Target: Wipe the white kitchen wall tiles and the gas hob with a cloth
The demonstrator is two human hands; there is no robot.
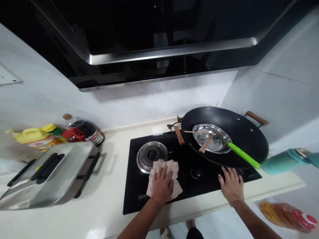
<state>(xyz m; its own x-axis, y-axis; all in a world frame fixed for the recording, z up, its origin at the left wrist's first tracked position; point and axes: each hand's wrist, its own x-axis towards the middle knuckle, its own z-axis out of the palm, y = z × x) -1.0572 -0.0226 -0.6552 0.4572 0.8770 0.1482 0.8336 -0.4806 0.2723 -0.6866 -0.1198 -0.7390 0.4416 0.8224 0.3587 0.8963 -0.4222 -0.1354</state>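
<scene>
My left hand point(162, 186) presses a pale pink cloth point(176, 176) onto the black glass gas stove point(136, 181), its fingers bent over the fabric. Just behind the cloth is the left burner point(152, 156), with a shiny metal ring. My right hand point(231, 186) rests with fingers spread on the stove's front edge, holding nothing. Close behind it stands a large black wok point(249, 139) with wooden handles, over the right side of the stove. Inside the wok lie a metal bowl point(211, 146), wooden chopsticks point(206, 143) and a utensil with a green handle point(244, 155).
An electric pan with a glass lid point(58, 179) sits on the left counter. Behind it are a yellow jug point(35, 136) and a dark sauce bottle point(91, 131). A teal bottle point(281, 162) stands right of the wok. An oil bottle point(286, 215) is below. The range hood point(161, 58) overhangs.
</scene>
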